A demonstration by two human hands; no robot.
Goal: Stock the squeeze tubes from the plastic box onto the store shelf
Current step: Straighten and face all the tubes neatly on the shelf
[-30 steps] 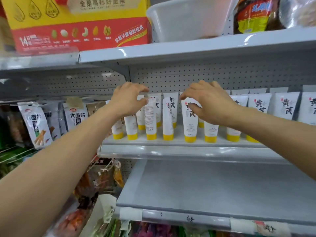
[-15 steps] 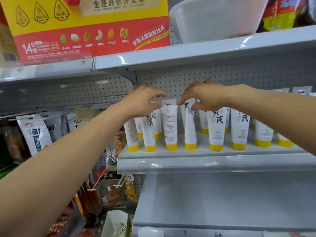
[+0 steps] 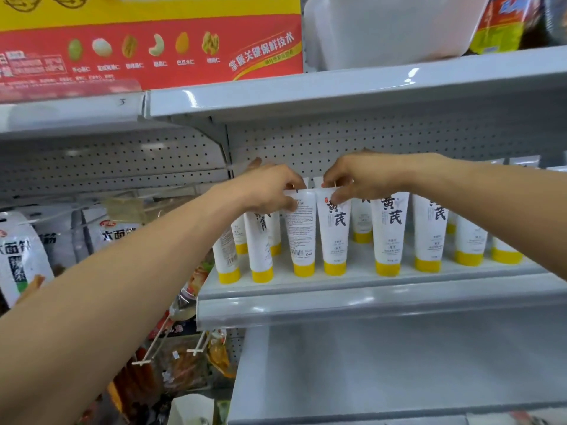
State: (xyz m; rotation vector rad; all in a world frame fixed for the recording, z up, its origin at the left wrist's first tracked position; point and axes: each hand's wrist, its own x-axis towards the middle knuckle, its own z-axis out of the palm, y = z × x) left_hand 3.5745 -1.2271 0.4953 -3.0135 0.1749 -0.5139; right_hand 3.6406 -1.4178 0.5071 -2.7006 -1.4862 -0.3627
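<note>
Several white squeeze tubes with yellow caps stand cap-down in rows on the grey store shelf point(image 3: 352, 305). My left hand point(image 3: 270, 187) pinches the top of a tube point(image 3: 300, 231) whose back label with a barcode faces me. Right beside it stands a tube point(image 3: 334, 234) with black characters facing front, and my right hand point(image 3: 362, 176) pinches its crimped top. The two tubes stand side by side in the front row. The white plastic box point(image 3: 389, 29) sits on the shelf above.
A red and yellow nut carton point(image 3: 147, 44) fills the upper shelf at left. Snack bags point(image 3: 18, 256) hang on pegs at left. A bare grey shelf point(image 3: 399, 369) lies below the tubes. More tubes point(image 3: 426, 234) stand to the right.
The view has moved closer and to the left. My right hand has turned its tube so the black characters face front, and both hands now pinch the tops of neighbouring front-row tubes.
</note>
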